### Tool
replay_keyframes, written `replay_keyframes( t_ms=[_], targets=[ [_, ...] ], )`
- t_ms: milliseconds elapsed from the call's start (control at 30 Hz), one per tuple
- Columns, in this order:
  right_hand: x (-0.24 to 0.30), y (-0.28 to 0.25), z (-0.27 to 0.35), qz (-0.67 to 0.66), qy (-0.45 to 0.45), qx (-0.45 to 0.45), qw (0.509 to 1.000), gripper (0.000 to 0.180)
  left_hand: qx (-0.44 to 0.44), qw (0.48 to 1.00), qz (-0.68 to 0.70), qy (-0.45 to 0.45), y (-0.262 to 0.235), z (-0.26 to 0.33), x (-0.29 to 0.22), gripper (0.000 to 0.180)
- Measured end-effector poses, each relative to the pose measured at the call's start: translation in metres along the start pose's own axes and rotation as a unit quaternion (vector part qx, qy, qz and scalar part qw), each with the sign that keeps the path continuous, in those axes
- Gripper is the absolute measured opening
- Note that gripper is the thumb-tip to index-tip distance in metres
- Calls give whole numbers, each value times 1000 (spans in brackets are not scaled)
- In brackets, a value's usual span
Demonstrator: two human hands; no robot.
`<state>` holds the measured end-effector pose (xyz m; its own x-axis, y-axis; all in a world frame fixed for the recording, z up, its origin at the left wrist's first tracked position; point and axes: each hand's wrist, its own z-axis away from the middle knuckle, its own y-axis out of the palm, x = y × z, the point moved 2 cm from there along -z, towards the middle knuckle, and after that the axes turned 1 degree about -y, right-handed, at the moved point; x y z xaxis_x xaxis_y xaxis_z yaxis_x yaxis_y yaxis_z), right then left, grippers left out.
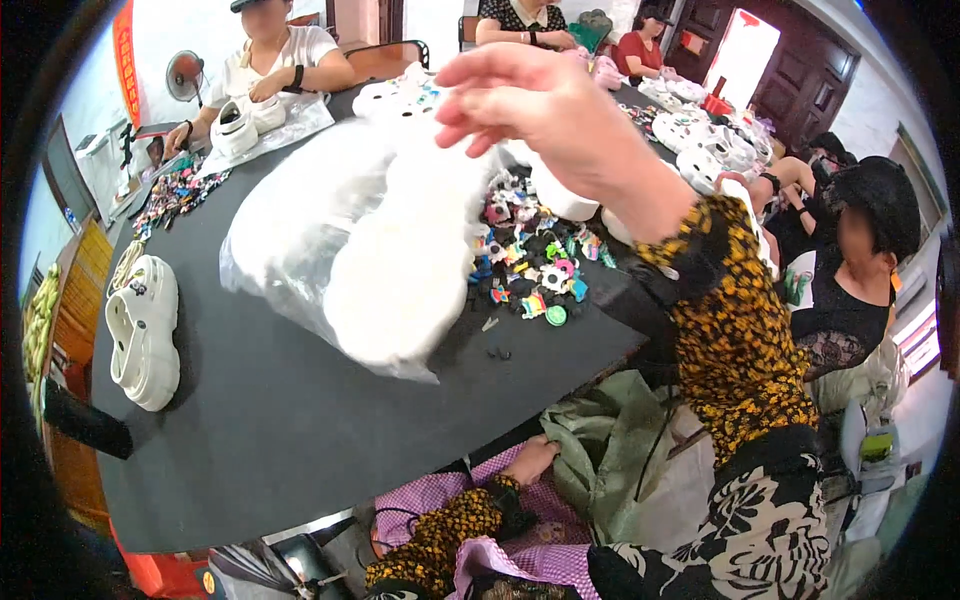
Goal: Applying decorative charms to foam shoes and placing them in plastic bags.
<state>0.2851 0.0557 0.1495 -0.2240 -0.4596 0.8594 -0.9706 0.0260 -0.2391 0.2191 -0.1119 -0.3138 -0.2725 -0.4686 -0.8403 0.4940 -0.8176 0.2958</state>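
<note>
Packing looks about midway, as far as you can judge it: a pair of white clogs (395, 255) sits inside a clear plastic bag (290, 230) in the middle of the black bench (270, 420), blurred as if in motion, and the bag's mouth appears not yet closed. Just right of it lies a heap of small coloured shoe charms (530, 262), loose on the bench. At the left edge an unbagged pair of white clogs (143, 330) lies on its own, so there seems to be more left to bag.

Your right hand (520, 100) is raised high over the far end of the bag, forearm stretched out from the patterned yellow and black sleeve (735, 340). Its grip is loose: fingers spread and gently curled, pointing left, and you cannot tell from this view whether the fingertips pinch the bag's top or hold nothing at all. Your left hand (530, 462) is down below the bench edge, resting against the pink checked cloth (470, 495) on your lap beside a green cloth (600, 440); its fingers curl under, and whether they hold anything is hidden.

Across the bench other people work at more white clogs and charms, their hands well apart from yours.
</note>
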Motion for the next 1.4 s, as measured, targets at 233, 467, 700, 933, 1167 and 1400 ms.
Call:
replay_keyframes(
  t_ms=[233, 467, 700, 933, 1167, 1400],
  targets=[
    [-42, -67, 158, 38, 163, 24, 986, 20, 5, 1000, 21, -16, -1, 6, -8, 32],
    [-184, -64, 404, 19, 482, 64, 874, 21, 8, 963, -236, 132, -7, -1, -24, 30],
    [-324, -6, 577, 161, 398, -1, 903, 27, -64, 992, 57, -98, 11, -4, -19, 23],
    [-357, -4, 686, 114, 657, 107, 737, 31, -63, 984, 150, -73, 13, 1, -22, 27],
    [-328, 15, 706, 79, 660, 57, 745, 30, -50, 983, 152, -85, 18, 2, -25, 28],
    [-371, 29, 634, 42, 656, 13, 754, 30, -68, 957, 256, -119, 42, 19, -65, 32]
  ],
)
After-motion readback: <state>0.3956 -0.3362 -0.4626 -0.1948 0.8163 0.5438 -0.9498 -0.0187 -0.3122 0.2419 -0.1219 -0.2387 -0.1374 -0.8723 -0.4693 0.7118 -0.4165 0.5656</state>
